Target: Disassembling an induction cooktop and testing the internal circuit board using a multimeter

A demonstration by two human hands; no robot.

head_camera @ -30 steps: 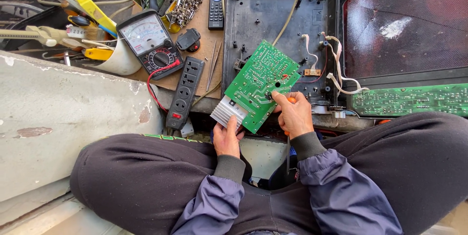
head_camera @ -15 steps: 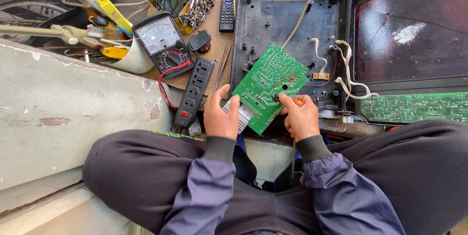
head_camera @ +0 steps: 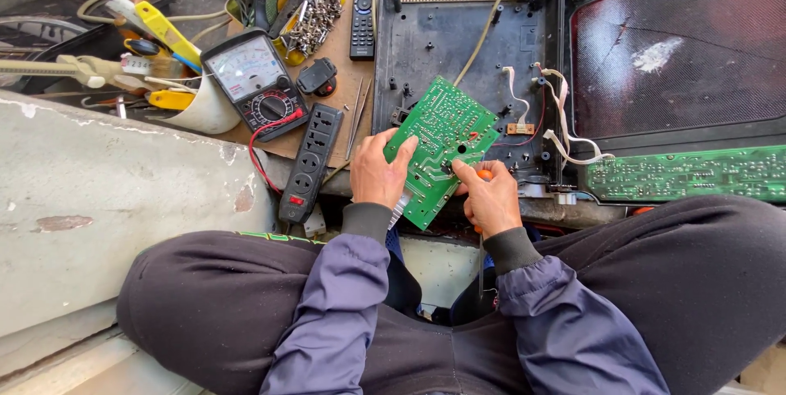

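The person sits cross-legged, both hands up on a green circuit board (head_camera: 440, 145) held tilted over the edge of an opened black plastic casing (head_camera: 458, 43). The left hand (head_camera: 378, 174) curls closed round the board's left edge. The right hand (head_camera: 490, 198) pinches its lower right side, fingers wrapped round an orange-handled tool (head_camera: 485, 175).

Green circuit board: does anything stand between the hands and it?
Nothing visible does. The left hand grips the green circuit board by its left edge, and the right hand touches its lower right edge while also holding an orange-handled tool.
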